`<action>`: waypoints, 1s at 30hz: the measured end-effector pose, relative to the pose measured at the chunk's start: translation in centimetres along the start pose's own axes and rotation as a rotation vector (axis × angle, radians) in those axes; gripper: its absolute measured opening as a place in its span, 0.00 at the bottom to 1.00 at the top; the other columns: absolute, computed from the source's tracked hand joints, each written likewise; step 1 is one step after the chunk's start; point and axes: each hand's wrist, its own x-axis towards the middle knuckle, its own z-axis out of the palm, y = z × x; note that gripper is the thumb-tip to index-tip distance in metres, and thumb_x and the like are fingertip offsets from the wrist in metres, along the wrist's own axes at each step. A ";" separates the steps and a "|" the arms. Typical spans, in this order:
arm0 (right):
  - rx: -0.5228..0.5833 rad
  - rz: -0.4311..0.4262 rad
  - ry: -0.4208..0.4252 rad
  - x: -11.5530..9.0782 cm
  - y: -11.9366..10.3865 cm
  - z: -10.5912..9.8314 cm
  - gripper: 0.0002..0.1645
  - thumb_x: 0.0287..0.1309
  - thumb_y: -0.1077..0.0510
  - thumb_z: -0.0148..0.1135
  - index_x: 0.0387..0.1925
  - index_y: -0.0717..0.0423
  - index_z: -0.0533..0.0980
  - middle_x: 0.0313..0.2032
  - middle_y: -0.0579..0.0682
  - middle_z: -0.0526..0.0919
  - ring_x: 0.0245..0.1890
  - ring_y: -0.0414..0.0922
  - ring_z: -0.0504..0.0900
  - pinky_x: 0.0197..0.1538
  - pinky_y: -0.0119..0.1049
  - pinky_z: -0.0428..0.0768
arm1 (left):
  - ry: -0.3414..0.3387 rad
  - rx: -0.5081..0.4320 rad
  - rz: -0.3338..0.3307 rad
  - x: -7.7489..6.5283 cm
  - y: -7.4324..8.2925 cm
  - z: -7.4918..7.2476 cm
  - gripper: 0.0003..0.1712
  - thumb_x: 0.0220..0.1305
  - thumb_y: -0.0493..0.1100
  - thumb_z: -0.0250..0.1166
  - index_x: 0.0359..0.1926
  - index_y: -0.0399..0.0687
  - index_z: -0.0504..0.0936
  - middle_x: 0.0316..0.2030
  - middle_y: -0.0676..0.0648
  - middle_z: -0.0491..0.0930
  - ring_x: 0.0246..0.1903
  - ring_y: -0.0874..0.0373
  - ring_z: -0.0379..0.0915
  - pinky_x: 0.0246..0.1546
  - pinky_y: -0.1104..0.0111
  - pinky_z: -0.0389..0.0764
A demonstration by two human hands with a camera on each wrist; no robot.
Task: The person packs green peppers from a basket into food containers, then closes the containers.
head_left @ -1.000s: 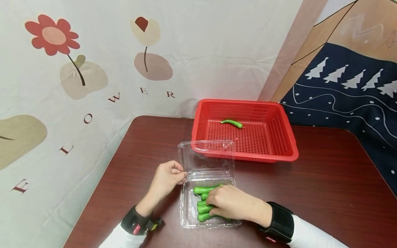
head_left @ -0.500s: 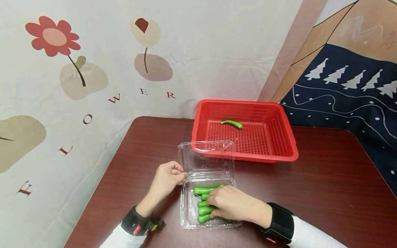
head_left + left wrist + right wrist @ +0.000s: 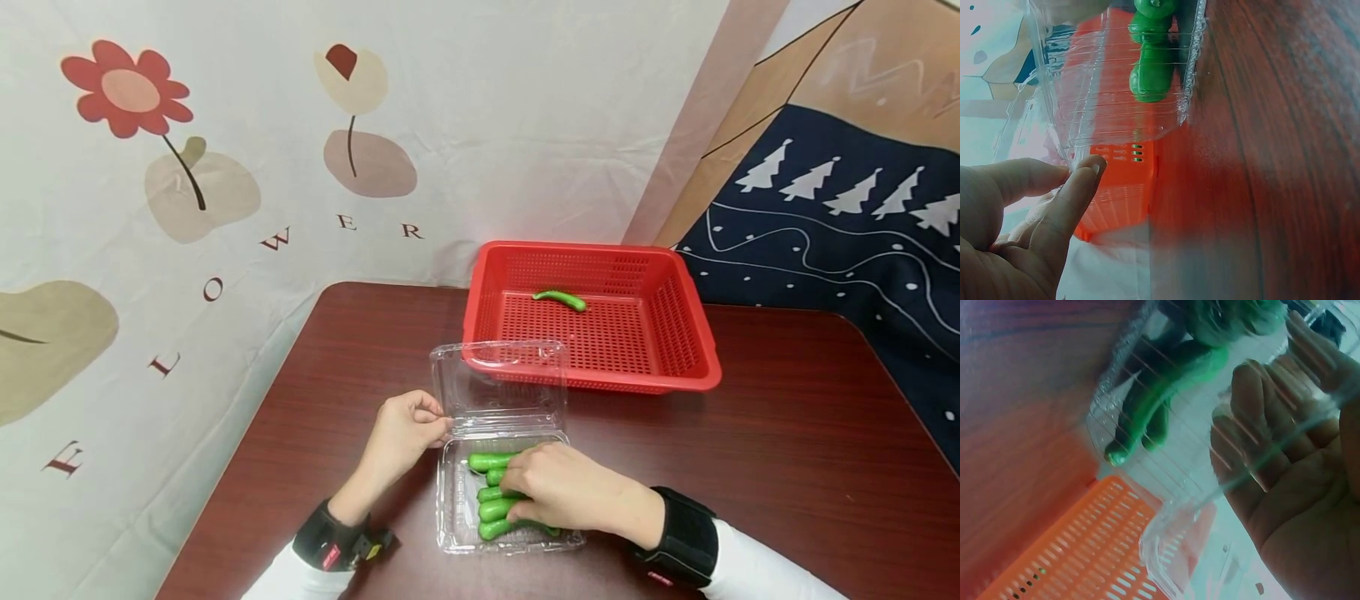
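A clear plastic clamshell container (image 3: pixel 457 533) lies on the table with its lid (image 3: pixel 498 379) raised. Several green chili peppers (image 3: pixel 495 510) lie side by side in its base. My left hand (image 3: pixel 405 429) pinches the container's left edge near the hinge between thumb and forefinger, as the left wrist view shows. Inside the base, my right hand (image 3: pixel 566 487) lies over the peppers, its fingertips touching them and hiding their right parts. Through the clear wall in the right wrist view, the fingers (image 3: pixel 1247 400) look loosely bent, with no pepper gripped.
Behind the container stands a red perforated basket (image 3: pixel 682 333), partly overlapped by the raised lid. One green chili pepper (image 3: pixel 561 300) lies in it. The brown table (image 3: pixel 795 450) meets a printed cloth backdrop (image 3: pixel 525 125) at the back and left.
The right hand has shifted very slightly over the peppers, and the nearest pepper has moved a little. The left hand keeps its pinch, and the basket stays put.
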 end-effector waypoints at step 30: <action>0.032 -0.037 0.600 -0.3 3.7 -7.9 0.22 0.72 0.40 0.63 0.46 0.53 0.86 0.42 0.45 0.87 0.40 0.41 0.83 0.41 0.37 0.86 | 0.001 0.007 -0.004 0.0 -0.1 0.0 0.09 0.58 0.26 0.72 0.33 0.32 0.78 0.28 0.36 0.88 0.26 0.54 0.86 0.30 0.64 0.91</action>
